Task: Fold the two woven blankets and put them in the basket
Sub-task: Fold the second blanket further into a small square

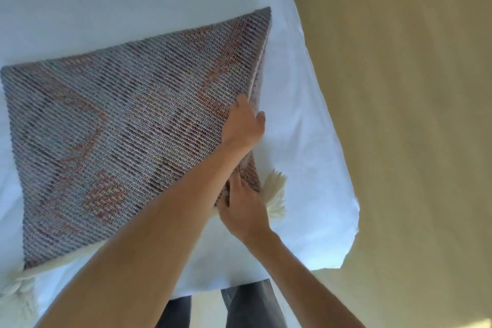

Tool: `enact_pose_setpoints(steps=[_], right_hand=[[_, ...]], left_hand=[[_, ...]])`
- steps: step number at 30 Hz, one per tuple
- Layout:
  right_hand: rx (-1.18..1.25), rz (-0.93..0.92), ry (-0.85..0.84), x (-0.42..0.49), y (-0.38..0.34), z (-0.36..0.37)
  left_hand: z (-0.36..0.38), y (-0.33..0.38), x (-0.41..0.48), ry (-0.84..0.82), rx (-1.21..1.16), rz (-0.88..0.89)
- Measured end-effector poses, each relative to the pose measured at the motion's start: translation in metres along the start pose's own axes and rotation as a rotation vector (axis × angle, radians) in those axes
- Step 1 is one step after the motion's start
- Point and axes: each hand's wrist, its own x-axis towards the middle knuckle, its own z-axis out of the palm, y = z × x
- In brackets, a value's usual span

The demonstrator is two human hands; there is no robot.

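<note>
Coarse woven blanket, smooth sheet

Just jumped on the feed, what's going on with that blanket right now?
A person stands at a surface covered by a white sheet, where one woven blanket lies flat, apparently folded over. The left hand grips the blanket's right edge. The right hand is on the near right corner beside a cream tassel. No basket or second blanket is in view.
</note>
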Motion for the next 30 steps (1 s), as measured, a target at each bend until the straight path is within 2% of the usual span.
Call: enact_pose_setpoints(steps=[5, 10, 23, 30], right_hand=[[0.073, 0.011, -0.097, -0.013, -0.056, 0.048], [0.083, 0.043, -0.069, -0.012, -0.094, 0.094], [0.051, 0.066, -0.192, -0.025, -0.227, 0.242], [0.03, 0.1, -0.183, -0.019, -0.269, 0.295]], left_hand=[[-0.066, -0.048, 0.007, 0.166, -0.161, -0.082], [-0.129, -0.122, -0.004, 0.255, -0.21, -0.221], [-0.241, -0.325, -0.036, 0.251, -0.223, -0.353], [-0.277, -0.395, -0.041, 0.235, -0.166, -0.355]])
